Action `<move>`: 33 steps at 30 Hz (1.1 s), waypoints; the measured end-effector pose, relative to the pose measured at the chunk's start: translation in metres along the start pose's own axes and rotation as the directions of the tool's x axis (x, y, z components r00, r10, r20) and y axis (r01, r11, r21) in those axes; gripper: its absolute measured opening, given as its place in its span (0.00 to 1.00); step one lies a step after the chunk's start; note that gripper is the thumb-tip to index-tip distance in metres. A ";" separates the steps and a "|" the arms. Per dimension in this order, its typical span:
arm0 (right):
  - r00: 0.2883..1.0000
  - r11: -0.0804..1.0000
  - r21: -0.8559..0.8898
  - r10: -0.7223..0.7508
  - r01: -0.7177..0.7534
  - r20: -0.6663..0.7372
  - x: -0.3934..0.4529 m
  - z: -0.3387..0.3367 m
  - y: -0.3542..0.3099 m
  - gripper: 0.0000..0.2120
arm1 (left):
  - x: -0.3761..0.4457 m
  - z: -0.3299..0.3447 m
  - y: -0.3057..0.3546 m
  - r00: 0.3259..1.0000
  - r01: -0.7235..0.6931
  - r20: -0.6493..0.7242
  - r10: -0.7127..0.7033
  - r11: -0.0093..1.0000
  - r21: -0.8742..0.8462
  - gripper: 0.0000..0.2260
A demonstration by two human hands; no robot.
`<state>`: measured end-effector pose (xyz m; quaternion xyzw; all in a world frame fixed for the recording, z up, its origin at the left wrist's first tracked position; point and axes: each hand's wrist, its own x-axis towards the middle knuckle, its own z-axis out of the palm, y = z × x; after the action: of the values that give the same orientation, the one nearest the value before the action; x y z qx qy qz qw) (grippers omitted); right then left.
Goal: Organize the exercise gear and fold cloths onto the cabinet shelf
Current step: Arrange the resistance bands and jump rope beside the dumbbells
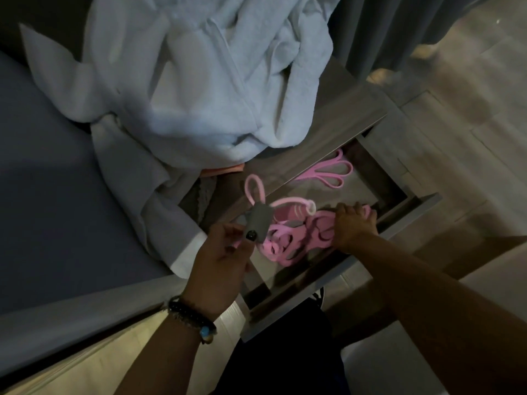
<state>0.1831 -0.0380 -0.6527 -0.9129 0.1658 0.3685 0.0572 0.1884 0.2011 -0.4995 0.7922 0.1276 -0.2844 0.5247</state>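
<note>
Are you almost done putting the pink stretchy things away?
Not yet. One pink resistance band already lies in the open drawer. In hand: the right hand grips a pink band bundle inside the drawer, and the left hand holds a grey handle tied to a pink cord. Left: the white bathrobe sits unfolded on the cabinet top.
</note>
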 end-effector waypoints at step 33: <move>0.773 0.306 0.711 -0.297 0.633 -0.560 -0.279 -0.331 -0.014 0.08 | -0.116 -0.064 0.213 0.852 -0.508 -0.327 0.409 0.799 -0.323 0.23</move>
<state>0.2167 -0.0277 -0.2212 -0.8024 0.0608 0.0399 0.5923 0.2220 0.1818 -0.2518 0.7042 0.0482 -0.0177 0.7081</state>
